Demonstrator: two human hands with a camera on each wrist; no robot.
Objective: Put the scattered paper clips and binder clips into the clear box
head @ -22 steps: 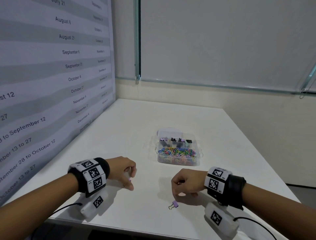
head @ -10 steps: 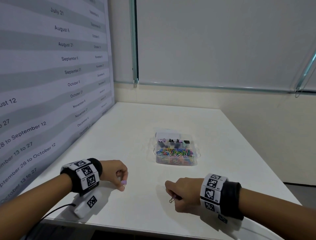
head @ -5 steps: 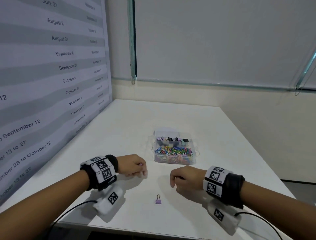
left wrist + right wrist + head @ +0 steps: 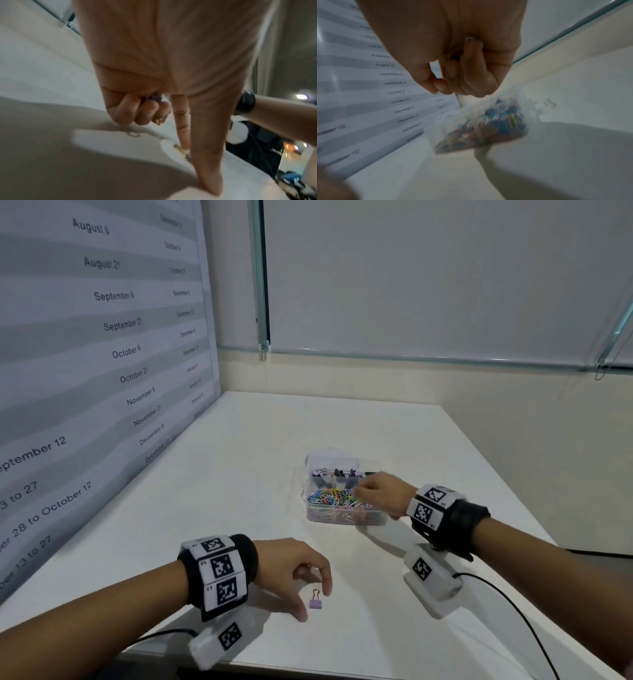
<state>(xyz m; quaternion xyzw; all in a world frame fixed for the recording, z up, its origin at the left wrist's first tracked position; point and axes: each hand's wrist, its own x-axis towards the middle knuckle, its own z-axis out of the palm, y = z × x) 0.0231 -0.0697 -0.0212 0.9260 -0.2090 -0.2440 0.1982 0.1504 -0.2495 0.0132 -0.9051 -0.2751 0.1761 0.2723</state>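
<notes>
A clear box (image 4: 310, 510) sits mid-table, with coloured paper clips (image 4: 337, 498) in its near half and binder clips (image 4: 337, 473) in its far half. A purple binder clip (image 4: 315, 601) stands on the table near the front edge. My left hand (image 4: 315, 605) hovers over it, thumb and index finger spread on either side. The other fingers curl round another purple clip (image 4: 155, 97) in the palm. My right hand (image 4: 359, 492) is above the box's right side with its fingers curled. A bit of clip wire (image 4: 444, 57) shows between them.
The white table (image 4: 239, 474) meets a wall poster of dates (image 4: 113, 347) on the left. Its right and front edges drop off. Wrist camera units and their black cables (image 4: 507, 601) hang below both forearms.
My right hand has moved forward from the table's front to above the box. My left hand has moved right and lowered over the purple clip, which has stayed on the table.
</notes>
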